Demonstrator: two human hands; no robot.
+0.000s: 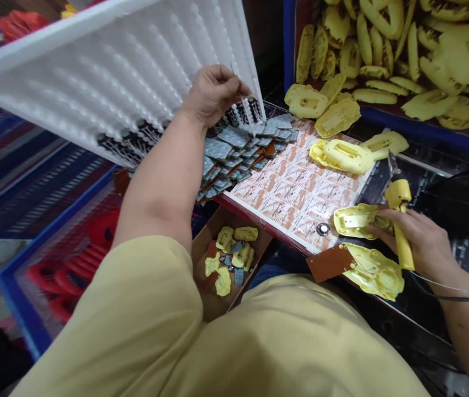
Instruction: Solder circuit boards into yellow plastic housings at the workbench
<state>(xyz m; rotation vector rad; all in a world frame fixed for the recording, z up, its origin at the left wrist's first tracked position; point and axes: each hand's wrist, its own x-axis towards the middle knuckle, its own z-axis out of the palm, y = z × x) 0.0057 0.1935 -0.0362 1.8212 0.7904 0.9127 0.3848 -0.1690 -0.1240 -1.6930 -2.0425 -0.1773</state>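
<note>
The left fingers (234, 86) pinched narrowly before the foam tray (147, 60), contents unclear; the right fingers (402, 218) gripped a yellow soldering iron (403, 242).

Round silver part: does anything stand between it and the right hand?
Yes: a yellow shell, just right of the round silver part, lies between it and the right hand. That hand holds a yellow tool.

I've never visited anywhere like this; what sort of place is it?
Likely an electronics assembly workshop: a crate of yellow plastic shells, piled circuit boards, and what looks like a soldering tool.
</note>
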